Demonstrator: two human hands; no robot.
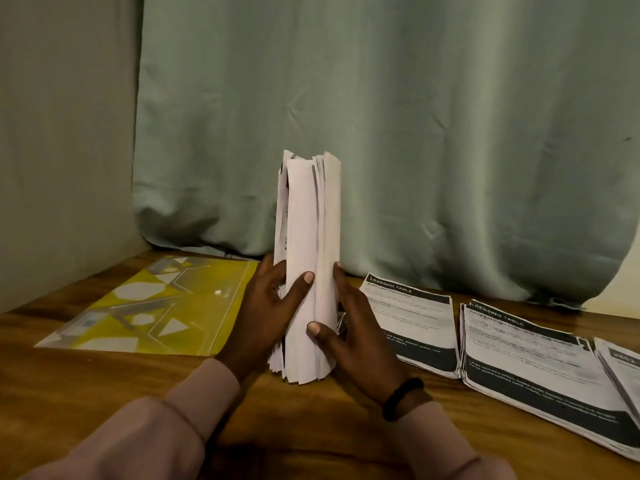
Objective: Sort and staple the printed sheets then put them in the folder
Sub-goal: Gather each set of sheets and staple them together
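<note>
A thick bundle of printed sheets (308,237) stands upright on its lower edge on the wooden table (104,393), in the middle of the view. My left hand (266,313) grips its left side, thumb across the front. My right hand (356,330) grips its right side, thumb on the front lower down. A yellow patterned folder (145,306) lies flat to the left. Two piles of printed sheets lie flat to the right, a nearer-centre pile (415,327) and a larger pile (540,375). No stapler is in view.
A third pile of sheets (623,368) shows at the right edge. A pale green curtain (381,133) hangs behind the table, and a wall closes the left side. A black band sits on my right wrist.
</note>
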